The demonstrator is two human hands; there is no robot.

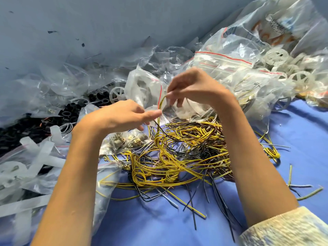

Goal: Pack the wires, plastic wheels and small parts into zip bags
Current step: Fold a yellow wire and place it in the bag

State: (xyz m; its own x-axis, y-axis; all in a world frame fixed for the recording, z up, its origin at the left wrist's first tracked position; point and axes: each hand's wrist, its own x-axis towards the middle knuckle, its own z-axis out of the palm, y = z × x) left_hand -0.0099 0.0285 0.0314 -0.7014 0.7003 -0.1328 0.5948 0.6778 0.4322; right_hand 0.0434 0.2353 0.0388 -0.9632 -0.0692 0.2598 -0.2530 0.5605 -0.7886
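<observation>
Since the small clear plastic zip bag with a red strip (145,87) must stay open to take a wire, both hands are held up over the heap of yellow and black wires (177,157) on the blue cloth (292,139). The left hand (124,115), at eight o'clock from the bag, seems to pinch the bag's edge with finger and thumb. The right hand (195,86), at three o'clock, has curled fingers (174,93) pinching the top of a bent thin yellow wire (161,105). White plastic wheels (301,78) wait at two o'clock from the heap, well apart.
</observation>
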